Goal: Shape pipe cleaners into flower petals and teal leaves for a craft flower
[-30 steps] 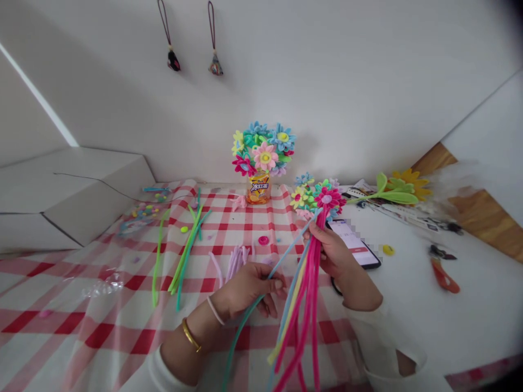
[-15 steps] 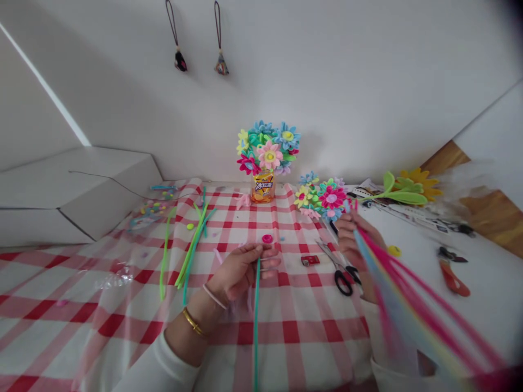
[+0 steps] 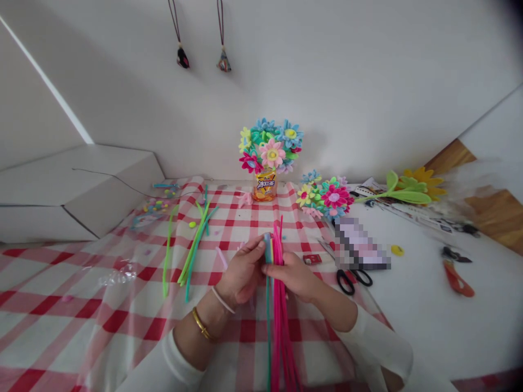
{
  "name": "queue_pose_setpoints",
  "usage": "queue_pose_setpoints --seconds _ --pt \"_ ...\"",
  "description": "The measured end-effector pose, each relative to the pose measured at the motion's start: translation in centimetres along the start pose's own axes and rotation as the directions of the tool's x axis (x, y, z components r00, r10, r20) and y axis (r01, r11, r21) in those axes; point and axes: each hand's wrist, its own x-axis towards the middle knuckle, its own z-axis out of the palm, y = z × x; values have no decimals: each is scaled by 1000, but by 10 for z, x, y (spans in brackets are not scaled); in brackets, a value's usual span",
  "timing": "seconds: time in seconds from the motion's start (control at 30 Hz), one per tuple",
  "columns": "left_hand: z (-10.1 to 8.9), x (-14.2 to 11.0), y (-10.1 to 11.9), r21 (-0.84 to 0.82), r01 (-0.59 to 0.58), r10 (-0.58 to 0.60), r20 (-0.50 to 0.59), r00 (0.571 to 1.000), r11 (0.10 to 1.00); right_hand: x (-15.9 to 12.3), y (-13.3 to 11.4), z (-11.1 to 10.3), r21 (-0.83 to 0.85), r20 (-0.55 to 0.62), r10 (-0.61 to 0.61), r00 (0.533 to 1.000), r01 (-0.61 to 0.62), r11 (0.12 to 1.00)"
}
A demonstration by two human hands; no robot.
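My left hand (image 3: 244, 269), with a pale pink band and a gold bracelet at its wrist, is closed on a teal pipe cleaner (image 3: 268, 332) that hangs down toward me. Its thumb also presses against blue and yellow pipe cleaner tips. Right beside it, my right hand (image 3: 297, 275) grips a bundle of hot pink pipe cleaners (image 3: 278, 316) between thumb and fingers. Their tips stand above the hands and their long ends hang below. Lilac pieces (image 3: 221, 257) lie on the cloth, partly behind my left hand.
Scissors (image 3: 345, 283), a small red packet (image 3: 312, 259) and a pixelated phone-like object (image 3: 362, 245) lie to the right. Pipe cleaner flowers fill an orange-labelled jar (image 3: 265, 188); a second bouquet (image 3: 329, 197) lies beside it. Green pipe cleaners (image 3: 193, 247) and a white box (image 3: 81, 190) are left.
My right hand has swung in from the right with the bundle, bringing it beside the teal pipe cleaner at my left hand. The phone-like object it had covered now shows.
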Motion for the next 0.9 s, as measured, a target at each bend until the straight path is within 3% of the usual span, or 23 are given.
queue_pose_setpoints --seconds 0.07,0.13,0.2,0.37,0.47,0.53,0.63,0.7,0.77,0.83,0.9 --pt "1 -5 0 66 110 -118 140 983 992 0 -7 -5 44 -125 -26 992 31 999" --pt "1 -10 0 182 229 -274 285 919 956 -1 -17 -14 36 -268 -66 961 79 996" --pt "-1 -12 0 300 293 -392 358 848 908 -2 -25 -23 -22 -348 -75 935 71 997" --pt "-8 -10 3 403 334 -484 364 796 852 -2 -28 -48 185 -187 102 977 -67 980" --pt "-13 -9 16 459 383 -567 379 732 801 0 -28 -70 345 -322 108 940 10 938" --pt "-18 -9 29 490 363 -565 366 739 792 2 -31 -85 410 -479 75 874 147 900" --pt "-31 -8 53 504 297 -477 276 834 811 7 -34 -102 476 -642 68 763 328 816" --pt "-42 -6 67 494 253 -373 161 914 832 15 -34 -106 547 -642 101 760 361 756" --pt "-54 -2 77 446 125 -156 34 987 886 27 -32 -102 623 -592 166 788 317 715" --pt "-62 3 83 366 -45 97 -127 987 930 44 -31 -92 636 -571 177 802 296 713" --pt "-67 7 84 352 -145 249 -272 930 925 65 -31 -80 637 -561 179 809 283 717"
